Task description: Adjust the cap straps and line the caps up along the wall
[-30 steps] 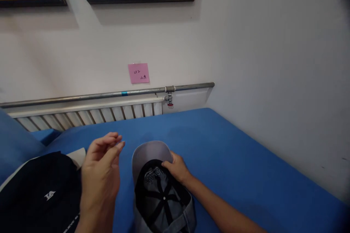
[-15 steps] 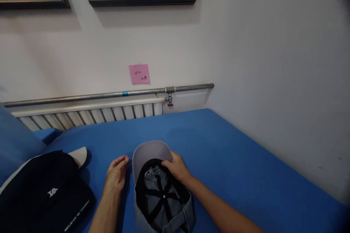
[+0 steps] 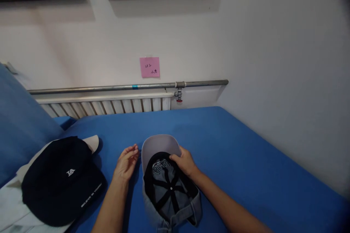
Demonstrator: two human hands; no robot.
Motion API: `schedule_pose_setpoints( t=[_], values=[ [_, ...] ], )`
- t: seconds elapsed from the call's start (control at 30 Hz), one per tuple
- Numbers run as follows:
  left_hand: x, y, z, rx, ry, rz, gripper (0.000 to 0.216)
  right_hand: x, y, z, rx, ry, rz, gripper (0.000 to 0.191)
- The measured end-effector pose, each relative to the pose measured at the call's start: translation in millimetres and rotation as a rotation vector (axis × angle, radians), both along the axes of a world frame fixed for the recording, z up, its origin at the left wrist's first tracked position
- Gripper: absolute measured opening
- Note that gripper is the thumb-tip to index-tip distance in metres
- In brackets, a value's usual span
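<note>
A grey-blue baseball cap (image 3: 149, 198) lies upside down on the blue surface (image 3: 232, 153), showing its black-taped inside and its back strap. Its pale grey brim (image 3: 160, 143) points away from me. My right hand (image 3: 186, 162) grips the right side where brim and crown meet, with the thumb on the inner face. Just left of the brim, my left hand (image 3: 127, 162) is raised with thumb and fingertips pinched together. What they hold, if anything, is too fine to make out.
On the left a dark navy cap (image 3: 54, 185) with white lettering rests over a cream cap (image 3: 93, 143). White papery material (image 3: 13, 207) lies beneath. A blue curtain (image 3: 22, 127) hangs at the far left. Behind stand a radiator (image 3: 115, 106), a metal pipe (image 3: 109, 89) and a wall.
My view has shifted a little left, so everything appears further right and more of the navy cap shows. Both hands keep nearly the same pose around the grey-blue cap.
</note>
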State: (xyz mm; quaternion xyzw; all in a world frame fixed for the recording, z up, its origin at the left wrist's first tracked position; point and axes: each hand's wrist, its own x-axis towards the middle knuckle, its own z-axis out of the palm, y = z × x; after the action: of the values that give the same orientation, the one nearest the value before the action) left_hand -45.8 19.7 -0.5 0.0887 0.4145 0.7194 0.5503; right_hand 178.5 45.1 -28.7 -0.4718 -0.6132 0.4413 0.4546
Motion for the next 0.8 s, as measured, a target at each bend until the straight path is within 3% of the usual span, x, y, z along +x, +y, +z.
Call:
schedule_pose_setpoints(
  t=[0.4,0.8],
  values=[
    [-2.9,-3.5,1.4,0.044,-0.062,-0.110,0.028,-0.9,-1.6,4.3,-0.025,-0.011,0.001,0.026],
    [-4.7,-5.2,0.1,0.069,-0.078,-0.136,0.029,-1.0,-1.8,3.8,-0.033,-0.013,-0.006,0.030]
  ],
)
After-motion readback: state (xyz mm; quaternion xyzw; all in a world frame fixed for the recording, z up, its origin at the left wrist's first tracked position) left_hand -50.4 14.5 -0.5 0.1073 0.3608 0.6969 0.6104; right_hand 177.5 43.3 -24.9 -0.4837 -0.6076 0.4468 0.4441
